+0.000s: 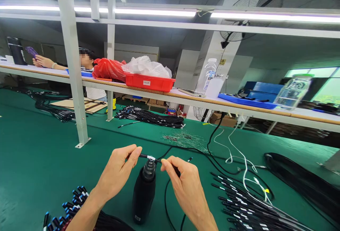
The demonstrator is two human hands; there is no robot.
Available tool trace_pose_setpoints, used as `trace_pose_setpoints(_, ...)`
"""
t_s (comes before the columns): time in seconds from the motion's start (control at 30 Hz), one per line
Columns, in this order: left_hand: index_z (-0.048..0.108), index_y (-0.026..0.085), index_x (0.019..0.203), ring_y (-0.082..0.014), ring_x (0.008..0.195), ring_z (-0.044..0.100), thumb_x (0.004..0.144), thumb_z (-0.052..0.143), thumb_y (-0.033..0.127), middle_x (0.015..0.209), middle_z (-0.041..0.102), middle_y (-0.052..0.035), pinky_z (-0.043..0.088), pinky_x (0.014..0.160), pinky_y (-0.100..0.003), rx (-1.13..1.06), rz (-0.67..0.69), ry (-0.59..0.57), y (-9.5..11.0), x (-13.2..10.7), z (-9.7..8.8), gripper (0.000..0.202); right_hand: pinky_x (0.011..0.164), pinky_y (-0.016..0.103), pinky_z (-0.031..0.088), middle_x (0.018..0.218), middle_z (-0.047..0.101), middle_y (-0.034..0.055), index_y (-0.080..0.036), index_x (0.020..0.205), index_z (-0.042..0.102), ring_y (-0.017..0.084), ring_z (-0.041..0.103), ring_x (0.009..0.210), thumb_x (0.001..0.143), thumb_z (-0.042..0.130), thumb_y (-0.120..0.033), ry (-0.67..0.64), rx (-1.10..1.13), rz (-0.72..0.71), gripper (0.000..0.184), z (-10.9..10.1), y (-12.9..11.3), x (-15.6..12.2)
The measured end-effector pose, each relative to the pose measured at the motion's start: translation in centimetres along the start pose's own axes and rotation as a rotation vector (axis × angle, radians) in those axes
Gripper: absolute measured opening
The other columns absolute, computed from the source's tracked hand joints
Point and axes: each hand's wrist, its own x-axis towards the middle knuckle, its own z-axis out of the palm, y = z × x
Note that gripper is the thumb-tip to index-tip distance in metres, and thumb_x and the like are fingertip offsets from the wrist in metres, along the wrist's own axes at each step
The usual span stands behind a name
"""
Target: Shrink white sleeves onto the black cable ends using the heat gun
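My left hand (pixel 115 171) pinches a thin black cable (pixel 142 155) between thumb and forefinger. On the other side, my right hand (pixel 184 183) grips the same cable, fingers closed. The stretch between the hands carries a white sleeve or label (pixel 151 158) and lies right over the metal nozzle of a black heat gun (pixel 144 192), which stands upright with its tip up. Whether the cable touches the nozzle, I cannot tell. Near my left forearm is a bundle of black cables with blue tips (pixel 75 202). To the right of my right hand, more black cables with white labels (pixel 243 204) are spread.
Several cable bundles (pixel 151 117) and loose wire scraps (pixel 186 139) lie on the green table (pixel 117 139). White cords (pixel 243 163) hang down at right. A shelf on white posts (pixel 75 82) holds a red bin (pixel 149 82) and bottles. A person sits behind it.
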Motion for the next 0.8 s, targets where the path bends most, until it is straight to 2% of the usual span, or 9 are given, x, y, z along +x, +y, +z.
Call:
trace_pose_setpoints(0.27,0.053,0.025,0.094,-0.0186,0.085,0.048,0.100,0.038,0.042,0.091,0.053,0.0006,0.037,0.075,-0.030,0.032,0.060,0.010,0.2,-0.2,0.3,0.023,0.061,0.024,0.038,0.070,0.059,-0.0009,-0.020,0.070,0.054,0.014,0.051,0.065,0.093,0.053,-0.032,0.075,0.061,-0.053,0.026,0.1,0.2,0.2)
trace_pose_setpoints(0.37,0.054,0.025,0.095,-0.0201,0.095,0.050,0.099,0.040,0.042,0.099,0.056,-0.0011,0.039,0.083,-0.032,0.032,0.086,0.033,0.1,-0.3,0.1,0.023,0.060,0.024,0.038,0.068,0.060,-0.0010,-0.020,0.068,0.055,0.015,0.051,0.063,0.093,0.053,-0.035,0.111,0.055,-0.052,0.029,0.1,-0.2,-0.1)
trace_pose_setpoints(0.5,0.055,0.028,0.104,-0.0214,0.099,0.051,0.097,0.042,0.050,0.109,0.057,-0.0019,0.041,0.074,-0.030,0.015,-0.030,0.170,-0.5,-0.6,-0.5,0.026,0.055,0.025,0.038,0.061,0.056,-0.0011,-0.021,0.069,0.061,0.015,0.049,0.057,0.095,0.048,-0.048,0.202,0.012,0.000,0.040,-0.2,0.2,-0.3)
trace_pose_setpoints(0.57,0.055,0.027,0.101,-0.0216,0.097,0.052,0.096,0.043,0.052,0.107,0.058,-0.0020,0.041,0.074,-0.031,0.012,-0.066,0.210,-1.5,-1.0,-0.7,0.028,0.052,0.026,0.040,0.060,0.056,-0.0002,-0.021,0.076,0.067,0.016,0.050,0.053,0.094,0.043,-0.056,0.286,-0.025,0.075,0.046,-0.6,2.0,-0.2)
trace_pose_setpoints(0.63,0.056,0.025,0.096,-0.0215,0.095,0.053,0.096,0.043,0.050,0.100,0.059,-0.0023,0.042,0.080,-0.033,0.019,-0.058,0.195,-3.4,-1.5,-0.6,0.028,0.056,0.030,0.046,0.067,0.062,0.0037,-0.019,0.088,0.071,0.019,0.057,0.057,0.092,0.037,-0.065,0.413,-0.102,0.151,0.057,-1.1,5.2,-0.1)
trace_pose_setpoints(0.67,0.056,0.024,0.094,-0.0215,0.094,0.054,0.097,0.043,0.048,0.097,0.059,-0.0025,0.043,0.083,-0.034,0.035,-0.056,0.176,-4.6,-2.0,-0.5,0.027,0.065,0.035,0.052,0.078,0.068,0.0084,-0.017,0.096,0.071,0.023,0.063,0.067,0.090,0.035,-0.069,0.468,-0.154,0.165,0.064,-1.2,7.2,0.0)
trace_pose_setpoints(0.73,0.056,0.023,0.092,-0.0214,0.094,0.055,0.098,0.041,0.041,0.095,0.060,-0.0033,0.044,0.088,-0.037,0.082,-0.083,0.132,-7.4,-3.2,-0.1,0.024,0.080,0.049,0.053,0.101,0.068,0.0214,-0.007,0.108,0.068,0.035,0.066,0.087,0.082,0.025,-0.083,0.568,-0.309,0.158,0.092,-1.2,11.2,0.1)
trace_pose_setpoints(0.77,0.055,0.022,0.091,-0.0214,0.095,0.056,0.098,0.041,0.038,0.095,0.060,-0.0037,0.045,0.091,-0.038,0.126,-0.114,0.125,-8.8,-3.9,0.2,0.022,0.080,0.056,0.052,0.100,0.065,0.0275,-0.001,0.110,0.066,0.042,0.064,0.090,0.075,0.023,-0.090,0.581,-0.392,0.166,0.105,-1.0,12.9,0.1)
trace_pose_setpoints(0.8,0.055,0.022,0.092,-0.0210,0.097,0.057,0.098,0.042,0.034,0.096,0.061,-0.0038,0.043,0.098,-0.041,0.179,-0.157,0.111,-10.3,-4.7,0.5,0.019,0.079,0.060,0.052,0.099,0.064,0.0290,0.000,0.113,0.065,0.045,0.063,0.095,0.073,0.026,-0.092,0.555,-0.424,0.162,0.107,-0.6,14.2,0.1)
